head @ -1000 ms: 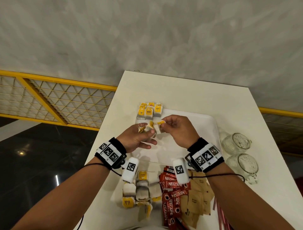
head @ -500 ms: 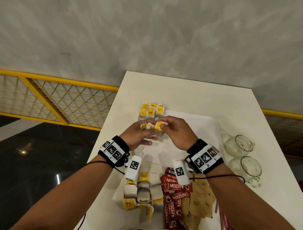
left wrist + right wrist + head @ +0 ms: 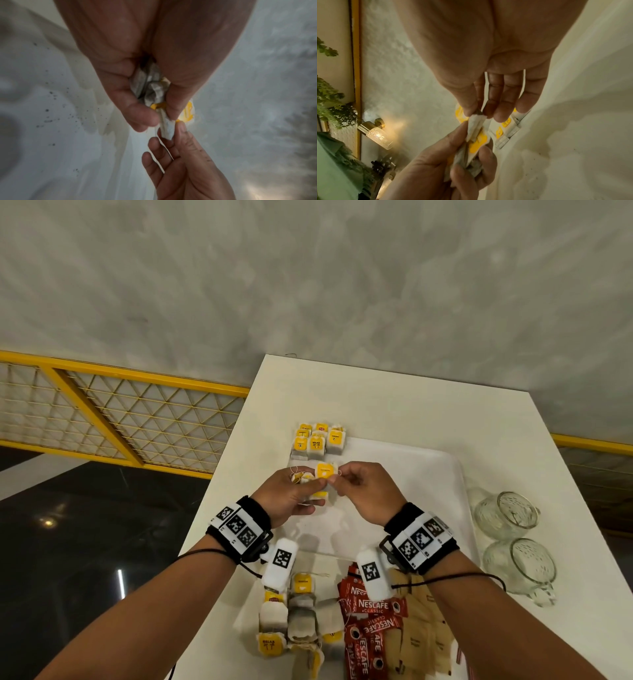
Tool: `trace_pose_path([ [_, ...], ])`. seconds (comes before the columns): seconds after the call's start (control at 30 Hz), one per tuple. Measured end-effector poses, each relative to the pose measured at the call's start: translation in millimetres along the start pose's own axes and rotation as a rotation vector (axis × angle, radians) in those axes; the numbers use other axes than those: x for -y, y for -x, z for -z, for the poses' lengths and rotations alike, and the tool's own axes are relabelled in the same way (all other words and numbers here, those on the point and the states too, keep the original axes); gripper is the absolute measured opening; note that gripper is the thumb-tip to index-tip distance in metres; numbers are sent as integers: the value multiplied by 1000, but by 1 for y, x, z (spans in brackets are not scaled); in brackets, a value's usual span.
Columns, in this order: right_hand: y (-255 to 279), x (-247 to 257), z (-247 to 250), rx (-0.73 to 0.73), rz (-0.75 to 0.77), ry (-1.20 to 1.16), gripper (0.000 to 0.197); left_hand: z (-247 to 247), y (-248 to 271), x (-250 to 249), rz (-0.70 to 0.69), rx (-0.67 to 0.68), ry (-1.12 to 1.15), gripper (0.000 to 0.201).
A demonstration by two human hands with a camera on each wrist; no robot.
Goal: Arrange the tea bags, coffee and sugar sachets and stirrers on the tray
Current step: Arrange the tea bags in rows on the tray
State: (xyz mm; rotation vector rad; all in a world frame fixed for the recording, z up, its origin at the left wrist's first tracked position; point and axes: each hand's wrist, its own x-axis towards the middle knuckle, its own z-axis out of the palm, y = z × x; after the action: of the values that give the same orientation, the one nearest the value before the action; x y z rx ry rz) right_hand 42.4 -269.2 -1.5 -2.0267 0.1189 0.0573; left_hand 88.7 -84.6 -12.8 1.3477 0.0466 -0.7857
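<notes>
Both hands meet above the left side of the white tray [image 3: 411, 474]. My left hand [image 3: 294, 494] grips a small bunch of tea bags [image 3: 150, 88] with yellow tags. My right hand [image 3: 356, 487] pinches one tea bag [image 3: 325, 471] by its top edge between thumb and forefinger, still touching the bunch. Several tea bags [image 3: 317, 441] lie in rows at the tray's far left corner. Near me lie loose tea bags [image 3: 298, 621], red Nescafe coffee sachets [image 3: 370, 625], brown sugar sachets [image 3: 424, 635] and red stirrers [image 3: 459, 659].
Two clear glass mugs [image 3: 507, 515] stand on the white table [image 3: 376, 392] right of the tray. The table's left edge drops to a dark floor; a yellow railing [image 3: 120, 412] runs behind. Dark specks dot the tray in the left wrist view.
The tea bag in my right hand has turned so its yellow tag faces up, and both hands have drifted slightly toward the far rows.
</notes>
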Motion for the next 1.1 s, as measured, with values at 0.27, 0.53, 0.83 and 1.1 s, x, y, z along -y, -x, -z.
trace_pose_path([
  [0.27,-60,-10,18,-208,-117,16,20,15,-9,1,79,-73,150,15],
  [0.53,-93,-37,-3,-150,-247,240,34,20,-13,4,88,-110,277,16],
  [0.83,-92,-30,-8,-241,-310,223,26,23,-15,6,22,-132,264,19],
  [1.1,-40,8,-15,143,-12,20,18,16,-15,2,-39,-92,266,14],
])
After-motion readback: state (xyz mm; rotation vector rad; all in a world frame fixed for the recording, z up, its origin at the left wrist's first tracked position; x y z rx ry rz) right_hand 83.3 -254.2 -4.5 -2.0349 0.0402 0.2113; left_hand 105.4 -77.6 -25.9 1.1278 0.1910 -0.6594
